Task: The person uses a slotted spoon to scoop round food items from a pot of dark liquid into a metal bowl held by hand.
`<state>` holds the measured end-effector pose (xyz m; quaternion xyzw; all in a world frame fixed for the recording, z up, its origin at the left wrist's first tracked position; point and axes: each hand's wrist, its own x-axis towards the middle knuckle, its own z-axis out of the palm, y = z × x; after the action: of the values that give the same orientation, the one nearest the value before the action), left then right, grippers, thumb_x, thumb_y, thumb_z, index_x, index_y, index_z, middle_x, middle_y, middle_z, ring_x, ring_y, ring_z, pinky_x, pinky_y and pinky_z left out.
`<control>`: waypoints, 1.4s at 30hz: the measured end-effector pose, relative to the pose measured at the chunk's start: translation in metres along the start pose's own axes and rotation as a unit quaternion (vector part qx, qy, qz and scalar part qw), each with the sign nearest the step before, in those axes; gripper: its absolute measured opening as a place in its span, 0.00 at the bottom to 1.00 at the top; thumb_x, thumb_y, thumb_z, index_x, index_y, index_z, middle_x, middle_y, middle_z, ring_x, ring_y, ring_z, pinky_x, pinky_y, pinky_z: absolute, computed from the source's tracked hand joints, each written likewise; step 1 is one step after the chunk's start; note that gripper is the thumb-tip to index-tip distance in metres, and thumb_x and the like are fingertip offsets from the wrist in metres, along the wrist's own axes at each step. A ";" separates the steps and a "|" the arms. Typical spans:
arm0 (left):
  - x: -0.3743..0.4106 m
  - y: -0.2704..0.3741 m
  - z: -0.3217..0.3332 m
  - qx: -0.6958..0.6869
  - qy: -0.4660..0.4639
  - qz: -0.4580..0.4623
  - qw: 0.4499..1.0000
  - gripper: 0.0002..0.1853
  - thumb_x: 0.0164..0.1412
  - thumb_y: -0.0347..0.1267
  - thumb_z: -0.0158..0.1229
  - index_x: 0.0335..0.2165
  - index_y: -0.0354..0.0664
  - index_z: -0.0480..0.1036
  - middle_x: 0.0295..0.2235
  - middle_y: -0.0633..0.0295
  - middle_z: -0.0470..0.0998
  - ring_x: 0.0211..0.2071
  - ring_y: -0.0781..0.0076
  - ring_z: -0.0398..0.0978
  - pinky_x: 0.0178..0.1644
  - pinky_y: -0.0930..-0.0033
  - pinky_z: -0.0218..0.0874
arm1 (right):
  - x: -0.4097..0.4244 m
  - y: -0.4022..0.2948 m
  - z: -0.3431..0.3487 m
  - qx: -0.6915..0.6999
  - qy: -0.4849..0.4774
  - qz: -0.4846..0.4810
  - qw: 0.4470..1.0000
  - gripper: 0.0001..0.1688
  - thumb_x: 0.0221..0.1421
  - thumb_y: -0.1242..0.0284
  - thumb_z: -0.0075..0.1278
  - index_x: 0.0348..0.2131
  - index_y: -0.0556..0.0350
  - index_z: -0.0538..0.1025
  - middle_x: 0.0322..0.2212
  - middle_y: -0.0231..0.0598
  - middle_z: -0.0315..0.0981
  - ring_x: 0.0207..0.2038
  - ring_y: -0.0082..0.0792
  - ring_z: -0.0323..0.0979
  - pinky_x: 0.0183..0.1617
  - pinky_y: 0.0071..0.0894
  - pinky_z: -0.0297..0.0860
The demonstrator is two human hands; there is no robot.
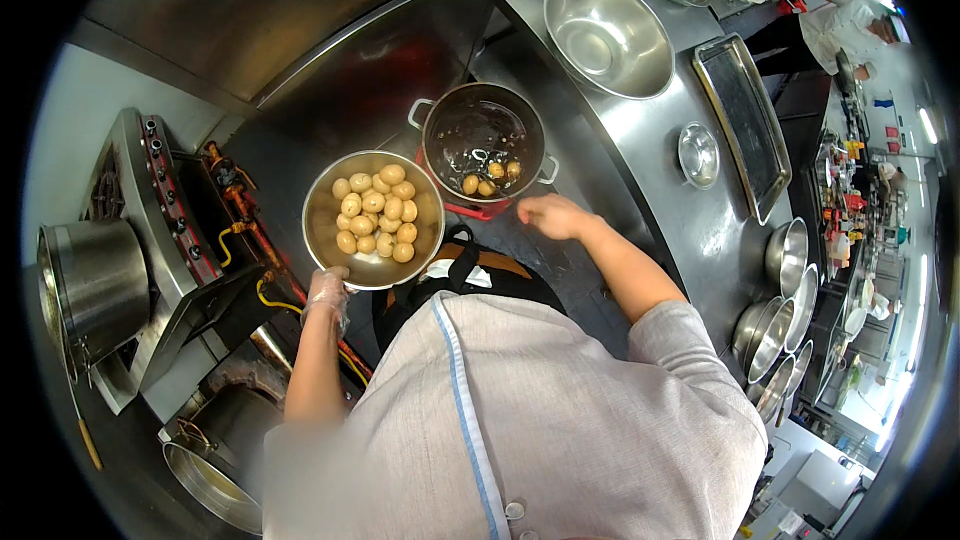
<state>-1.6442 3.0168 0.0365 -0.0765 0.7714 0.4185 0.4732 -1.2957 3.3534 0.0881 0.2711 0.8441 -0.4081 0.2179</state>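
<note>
My left hand (328,290), in a clear plastic glove, grips the near rim of a stainless steel mixing bowl (319,232). Several peeled, light-brown eggs (373,202) are heaped inside it. Just to the right, a two-handled pot (461,116) holds dark liquid, with several browner eggs (486,187) at its near side. The pot rests on a red stand (480,210), mostly hidden beneath it. My bare right hand (553,216) is beside the pot's near right rim, fingers curled. A thin utensil may run from it into the pot, but its grip is unclear.
On my right, a steel counter (660,165) bears a large bowl (607,34), a small bowl (698,155), a rectangular tray (742,124) and stacked bowls (765,337). A stove (176,202) with a tall stockpot (101,285) stands left. A person (832,34) is at far right.
</note>
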 end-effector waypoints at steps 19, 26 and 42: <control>0.002 -0.002 0.000 -0.011 -0.017 0.010 1.000 0.12 0.49 0.30 0.55 0.26 0.27 0.75 0.17 0.56 0.73 0.16 0.68 0.67 0.20 0.67 0.55 | -0.021 -0.058 -0.013 -0.044 0.010 -0.055 0.997 0.08 0.49 0.77 0.45 0.33 0.51 0.72 0.31 0.48 0.75 0.39 0.56 0.72 0.41 0.51 0.66; -0.012 0.007 0.002 0.004 -0.023 0.004 1.000 0.10 0.49 0.28 0.55 0.27 0.27 0.74 0.21 0.56 0.74 0.18 0.67 0.69 0.22 0.68 0.58 | -0.001 -0.015 -0.026 0.070 0.071 -0.039 0.994 0.05 0.49 0.76 0.49 0.30 0.51 0.74 0.30 0.38 0.77 0.37 0.40 0.76 0.41 0.42 0.69; -0.014 0.008 -0.003 -0.022 -0.028 0.015 0.999 0.08 0.48 0.27 0.55 0.26 0.29 0.73 0.19 0.58 0.72 0.17 0.69 0.68 0.21 0.68 0.57 | 0.010 0.042 -0.033 0.707 0.129 0.066 0.692 0.10 0.53 0.84 0.39 0.32 0.52 0.70 0.43 0.58 0.77 0.46 0.48 0.79 0.50 0.42 0.75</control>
<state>-1.6427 3.0161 0.0524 -0.0638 0.7494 0.4442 0.4869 -1.2815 3.4051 0.0773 0.4496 0.3057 -0.8303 -0.1227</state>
